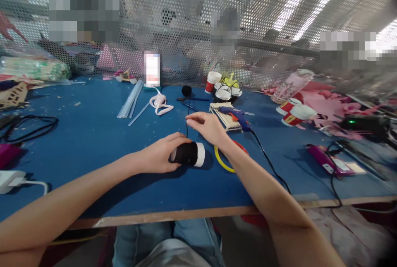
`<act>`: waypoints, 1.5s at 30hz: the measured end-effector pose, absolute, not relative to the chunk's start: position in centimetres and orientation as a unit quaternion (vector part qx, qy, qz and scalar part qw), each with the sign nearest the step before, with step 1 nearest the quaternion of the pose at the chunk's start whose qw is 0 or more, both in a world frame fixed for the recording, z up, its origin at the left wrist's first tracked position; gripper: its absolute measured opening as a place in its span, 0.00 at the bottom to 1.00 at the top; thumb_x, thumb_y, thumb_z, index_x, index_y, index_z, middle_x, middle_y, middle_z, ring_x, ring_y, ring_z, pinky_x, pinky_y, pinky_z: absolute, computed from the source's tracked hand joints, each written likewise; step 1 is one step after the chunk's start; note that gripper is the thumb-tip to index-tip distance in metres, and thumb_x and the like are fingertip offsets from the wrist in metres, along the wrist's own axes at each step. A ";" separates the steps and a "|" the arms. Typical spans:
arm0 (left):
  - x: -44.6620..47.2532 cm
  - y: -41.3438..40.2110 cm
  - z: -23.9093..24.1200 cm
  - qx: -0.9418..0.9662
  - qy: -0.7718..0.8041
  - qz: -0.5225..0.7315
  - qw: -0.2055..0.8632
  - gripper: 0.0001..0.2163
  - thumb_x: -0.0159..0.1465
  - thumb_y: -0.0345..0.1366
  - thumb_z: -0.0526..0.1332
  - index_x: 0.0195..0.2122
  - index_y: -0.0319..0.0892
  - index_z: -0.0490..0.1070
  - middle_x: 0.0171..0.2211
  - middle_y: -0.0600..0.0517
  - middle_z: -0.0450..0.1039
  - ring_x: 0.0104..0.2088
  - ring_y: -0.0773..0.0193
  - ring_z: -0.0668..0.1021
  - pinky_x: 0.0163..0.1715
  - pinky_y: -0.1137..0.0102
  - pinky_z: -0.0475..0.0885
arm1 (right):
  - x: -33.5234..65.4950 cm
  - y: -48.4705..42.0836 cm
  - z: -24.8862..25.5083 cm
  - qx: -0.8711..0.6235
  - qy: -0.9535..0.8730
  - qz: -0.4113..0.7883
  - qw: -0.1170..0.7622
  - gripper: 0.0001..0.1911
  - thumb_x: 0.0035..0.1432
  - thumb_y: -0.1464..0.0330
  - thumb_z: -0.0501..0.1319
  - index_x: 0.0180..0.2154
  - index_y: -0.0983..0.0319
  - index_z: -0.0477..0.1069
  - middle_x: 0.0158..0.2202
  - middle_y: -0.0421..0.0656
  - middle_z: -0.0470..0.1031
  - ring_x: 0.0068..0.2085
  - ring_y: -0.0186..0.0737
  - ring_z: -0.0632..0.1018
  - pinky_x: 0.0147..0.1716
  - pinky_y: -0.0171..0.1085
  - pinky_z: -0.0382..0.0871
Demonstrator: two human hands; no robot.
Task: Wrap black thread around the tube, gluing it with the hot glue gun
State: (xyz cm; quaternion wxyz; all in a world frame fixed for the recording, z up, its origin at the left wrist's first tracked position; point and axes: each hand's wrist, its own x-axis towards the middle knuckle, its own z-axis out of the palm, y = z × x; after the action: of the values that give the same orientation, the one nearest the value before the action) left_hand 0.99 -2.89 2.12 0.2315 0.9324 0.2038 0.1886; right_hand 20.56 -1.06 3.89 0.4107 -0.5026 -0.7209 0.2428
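Here I am watching the left hand point(163, 151) gripping a matte black, white-ended cylinder point(187, 153) sideways over the blue table point(139, 198), while the right hand point(212, 128) is pinching a thin strand point(187, 131); keeping it evenly taut should be helping. Beyond, a glue gun point(245, 122) is resting on flat wooden sticks point(229, 124); farther, a round dark ball point(186, 90) is sitting.

At the bottom centre of the frame we see faded light-blue jeans point(132, 244) and a softly creased, pale greyish top point(173, 254). From the lower left and lower right, our slim, bare forearms point(93, 184) taper to a left hand point(164, 153) and right hand point(209, 126), both ungloved.
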 end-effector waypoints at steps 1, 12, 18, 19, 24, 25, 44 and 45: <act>0.9 -2.8 2.1 0.929 0.212 0.194 0.235 0.28 0.51 0.28 0.60 0.54 0.42 0.55 0.50 0.46 0.61 0.49 0.58 0.69 0.50 0.65 0.66 | 21.2 -0.9 4.3 -0.516 -0.723 0.195 0.415 0.12 0.52 0.64 0.58 0.36 0.63 0.74 0.32 0.44 0.77 0.32 0.36 0.76 0.35 0.36 0.69; 0.5 -1.2 1.0 0.911 0.250 0.244 0.219 0.27 0.52 0.28 0.60 0.53 0.43 0.57 0.50 0.46 0.62 0.49 0.58 0.69 0.50 0.63 0.65 | 33.9 0.0 6.7 -0.783 -0.613 -0.039 0.102 0.11 0.48 0.67 0.57 0.30 0.67 0.75 0.31 0.52 0.76 0.35 0.49 0.75 0.33 0.39 0.64; 0.4 -0.7 1.0 0.908 0.271 0.209 0.240 0.28 0.53 0.34 0.63 0.54 0.45 0.56 0.50 0.47 0.63 0.50 0.55 0.69 0.50 0.60 0.65 | 34.8 0.1 3.6 -0.784 -0.613 -0.014 0.098 0.12 0.47 0.66 0.57 0.29 0.68 0.74 0.30 0.54 0.75 0.37 0.51 0.75 0.35 0.40 0.64; 0.3 -0.6 1.1 0.908 0.275 0.203 0.244 0.28 0.53 0.35 0.64 0.54 0.46 0.56 0.50 0.47 0.62 0.50 0.55 0.68 0.50 0.59 0.65 | 34.7 0.2 3.3 -0.786 -0.608 -0.017 0.110 0.13 0.48 0.67 0.56 0.31 0.69 0.74 0.32 0.55 0.75 0.39 0.52 0.75 0.36 0.40 0.64; 0.5 -0.5 1.5 0.909 0.274 0.203 0.240 0.27 0.54 0.32 0.63 0.55 0.46 0.55 0.51 0.47 0.61 0.51 0.56 0.67 0.51 0.60 0.64 | 34.7 -0.1 2.5 -0.807 -0.555 -0.018 0.199 0.16 0.49 0.69 0.55 0.38 0.72 0.70 0.37 0.59 0.74 0.42 0.53 0.74 0.39 0.42 0.65; 0.5 -0.4 1.5 0.910 0.272 0.207 0.235 0.27 0.54 0.30 0.62 0.54 0.45 0.56 0.51 0.47 0.61 0.51 0.56 0.68 0.51 0.60 0.64 | 34.6 -0.2 2.5 -0.810 -0.542 -0.017 0.224 0.18 0.49 0.69 0.55 0.41 0.73 0.68 0.38 0.59 0.74 0.42 0.52 0.74 0.39 0.41 0.65; 0.3 0.1 0.2 0.889 0.242 0.286 0.263 0.22 0.58 0.35 0.60 0.53 0.44 0.59 0.49 0.45 0.63 0.51 0.58 0.68 0.51 0.61 0.64 | 26.2 -6.8 6.2 -0.616 -0.676 0.248 0.321 0.13 0.50 0.60 0.59 0.30 0.63 0.70 0.19 0.39 0.70 0.22 0.34 0.71 0.22 0.34 0.66; 0.3 0.1 0.1 0.887 0.242 0.291 0.264 0.22 0.58 0.35 0.60 0.53 0.43 0.59 0.50 0.45 0.63 0.51 0.58 0.67 0.51 0.61 0.64 | 26.1 -7.0 5.8 -0.623 -0.679 0.231 0.313 0.12 0.50 0.60 0.59 0.28 0.63 0.70 0.19 0.39 0.70 0.21 0.35 0.71 0.21 0.34 0.65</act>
State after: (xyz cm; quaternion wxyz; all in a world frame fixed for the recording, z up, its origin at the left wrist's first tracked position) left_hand 0.27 0.14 0.14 0.2644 0.8869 0.2418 0.2914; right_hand 26.05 -6.95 5.83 0.3128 -0.6227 -0.6792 0.2305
